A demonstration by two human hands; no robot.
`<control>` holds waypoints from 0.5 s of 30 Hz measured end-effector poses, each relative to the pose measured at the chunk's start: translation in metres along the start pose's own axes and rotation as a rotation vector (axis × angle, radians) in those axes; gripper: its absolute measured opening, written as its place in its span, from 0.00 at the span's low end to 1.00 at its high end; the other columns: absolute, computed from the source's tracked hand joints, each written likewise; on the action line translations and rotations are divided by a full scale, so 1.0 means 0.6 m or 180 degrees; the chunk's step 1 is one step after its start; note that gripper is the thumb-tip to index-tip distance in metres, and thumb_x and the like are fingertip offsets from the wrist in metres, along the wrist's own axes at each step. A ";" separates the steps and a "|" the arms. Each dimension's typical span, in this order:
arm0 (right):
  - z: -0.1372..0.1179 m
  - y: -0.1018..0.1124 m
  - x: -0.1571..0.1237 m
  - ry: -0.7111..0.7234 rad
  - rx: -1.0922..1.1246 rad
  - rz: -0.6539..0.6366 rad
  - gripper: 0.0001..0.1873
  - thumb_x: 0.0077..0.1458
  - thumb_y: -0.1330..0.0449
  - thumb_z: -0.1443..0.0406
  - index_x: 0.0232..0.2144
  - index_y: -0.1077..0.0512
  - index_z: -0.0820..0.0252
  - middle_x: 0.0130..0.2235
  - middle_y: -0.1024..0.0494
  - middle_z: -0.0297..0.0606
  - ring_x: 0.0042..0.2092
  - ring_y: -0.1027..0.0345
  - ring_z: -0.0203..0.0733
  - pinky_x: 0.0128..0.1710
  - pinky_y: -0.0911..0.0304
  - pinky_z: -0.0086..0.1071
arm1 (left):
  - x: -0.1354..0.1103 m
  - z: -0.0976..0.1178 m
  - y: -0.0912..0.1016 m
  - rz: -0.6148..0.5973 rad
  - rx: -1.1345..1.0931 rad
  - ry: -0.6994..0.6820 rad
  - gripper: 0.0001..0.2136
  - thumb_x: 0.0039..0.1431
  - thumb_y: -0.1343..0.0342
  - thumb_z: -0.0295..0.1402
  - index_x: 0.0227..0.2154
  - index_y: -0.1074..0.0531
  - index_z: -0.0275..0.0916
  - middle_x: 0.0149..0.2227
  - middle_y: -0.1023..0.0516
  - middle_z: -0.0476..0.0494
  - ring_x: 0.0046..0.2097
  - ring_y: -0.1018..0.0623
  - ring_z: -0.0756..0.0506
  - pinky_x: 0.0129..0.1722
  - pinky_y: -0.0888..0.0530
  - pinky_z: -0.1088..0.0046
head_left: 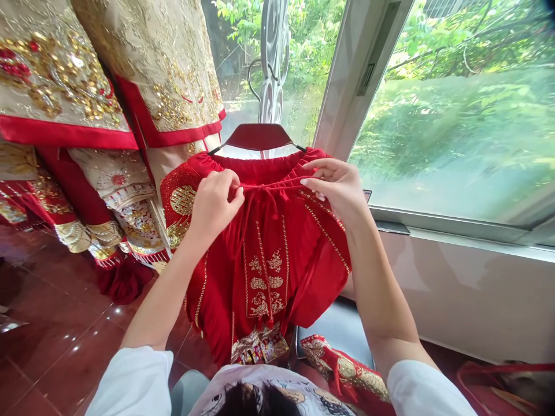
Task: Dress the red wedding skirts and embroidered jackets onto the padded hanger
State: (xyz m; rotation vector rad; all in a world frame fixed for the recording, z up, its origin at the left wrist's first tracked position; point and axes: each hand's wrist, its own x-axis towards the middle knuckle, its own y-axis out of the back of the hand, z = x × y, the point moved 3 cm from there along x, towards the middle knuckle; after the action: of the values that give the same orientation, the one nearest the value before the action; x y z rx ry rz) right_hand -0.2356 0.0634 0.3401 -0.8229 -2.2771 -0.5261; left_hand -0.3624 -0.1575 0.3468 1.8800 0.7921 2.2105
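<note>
Left hand (215, 203): pinching cord (273, 186), 9 o'clock.
Right hand (336, 188): pinching cord, 3 o'clock.
Risk: probably slipping skirt (269, 271) off hanger (259, 136), from tugging hard.

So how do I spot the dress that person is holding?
Find the big window; left of it hangs a dark red hanger. The red skirt on it is pinched at the waist by the left hand and right hand. Unlike the cream-and-gold robes beside it, its cloth is red.

Both hands, left (215, 202) and right (337, 188), pinch the red skirt's (264, 266) waistband on its hanger (259, 137) beside the window (459, 115).
</note>
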 end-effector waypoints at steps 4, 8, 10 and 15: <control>-0.016 0.032 0.015 0.0816 -0.1069 0.0112 0.13 0.55 0.42 0.66 0.43 0.23 0.52 0.47 0.24 0.40 0.39 0.30 0.41 0.32 0.33 0.37 | 0.029 -0.041 0.057 -0.0064 0.0314 -0.0121 0.10 0.52 0.39 0.29 0.38 0.26 0.47 0.47 0.27 0.41 0.54 0.31 0.35 0.54 0.34 0.55; 0.002 0.037 0.043 0.1343 -0.2261 -0.0346 0.17 0.57 0.43 0.66 0.49 0.26 0.46 0.55 0.28 0.38 0.54 0.36 0.52 0.53 0.39 0.53 | 0.051 -0.076 0.075 -0.0687 0.0391 -0.0225 0.15 0.53 0.41 0.30 0.45 0.25 0.50 0.52 0.27 0.42 0.52 0.28 0.35 0.50 0.31 0.55; 0.019 0.032 0.055 0.1368 -0.2393 -0.0397 0.24 0.57 0.42 0.64 0.56 0.32 0.49 0.54 0.27 0.41 0.54 0.36 0.53 0.54 0.41 0.55 | 0.055 -0.084 0.069 -0.0919 0.0452 -0.0252 0.20 0.55 0.44 0.29 0.51 0.28 0.50 0.52 0.27 0.41 0.48 0.25 0.36 0.45 0.28 0.59; 0.042 0.027 0.069 0.1173 -0.2397 -0.0029 0.17 0.59 0.44 0.62 0.50 0.28 0.55 0.45 0.22 0.44 0.47 0.31 0.51 0.49 0.37 0.48 | 0.065 -0.104 0.063 -0.1024 0.0693 -0.0072 0.24 0.61 0.49 0.28 0.60 0.38 0.38 0.51 0.26 0.34 0.45 0.24 0.39 0.46 0.29 0.59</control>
State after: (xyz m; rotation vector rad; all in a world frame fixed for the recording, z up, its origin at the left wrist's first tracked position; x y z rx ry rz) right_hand -0.2604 0.1061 0.3531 -0.9543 -1.7285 -1.4558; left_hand -0.4211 -0.1921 0.3939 1.7122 1.2753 1.9696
